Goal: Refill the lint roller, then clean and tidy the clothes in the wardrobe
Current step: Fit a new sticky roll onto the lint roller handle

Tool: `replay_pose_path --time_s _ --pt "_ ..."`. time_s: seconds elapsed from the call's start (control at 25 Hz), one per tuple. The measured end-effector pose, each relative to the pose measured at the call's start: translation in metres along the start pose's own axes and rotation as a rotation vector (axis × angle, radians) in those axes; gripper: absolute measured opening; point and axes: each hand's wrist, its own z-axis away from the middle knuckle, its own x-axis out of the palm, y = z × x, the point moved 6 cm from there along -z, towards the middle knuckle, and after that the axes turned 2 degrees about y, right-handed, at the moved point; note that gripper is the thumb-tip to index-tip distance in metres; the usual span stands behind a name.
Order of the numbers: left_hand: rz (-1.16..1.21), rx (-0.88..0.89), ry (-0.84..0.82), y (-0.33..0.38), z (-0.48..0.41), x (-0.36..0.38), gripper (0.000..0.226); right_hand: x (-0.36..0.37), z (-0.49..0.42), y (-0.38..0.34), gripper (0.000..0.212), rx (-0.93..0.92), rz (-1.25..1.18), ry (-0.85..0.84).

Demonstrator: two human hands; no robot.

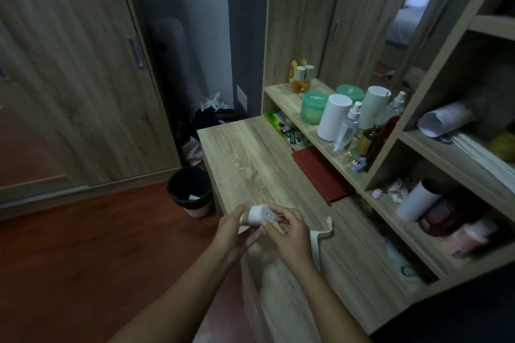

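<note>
We hold the white refill roll (258, 214) above the desk (250, 159) edge, left hand (234, 234) wrapped around it, right hand (289, 231) pinching its end. The lint roller handle (320, 242) lies just beside. If our grip slips, the roll may drop toward the bin (191, 189).
</note>
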Motion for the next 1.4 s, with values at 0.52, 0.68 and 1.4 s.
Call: replay_pose_path --time_s 0.52,0.68,1.4 --pt "-0.164 0.039 -0.12 0.017 -0.006 0.005 0.045 -0.006 -0.016 0.001 0.015 -0.018 0.029 -0.09" --pt "-0.185 0.039 -0.141 0.018 -0.007 0.006 0.072 -0.007 -0.019 -0.001 0.009 -0.002 0.031 -0.089" --pt "-0.131 -0.058 -0.084 0.013 0.003 0.008 0.014 -0.041 -0.025 0.04 0.025 0.235 0.12 0.4"
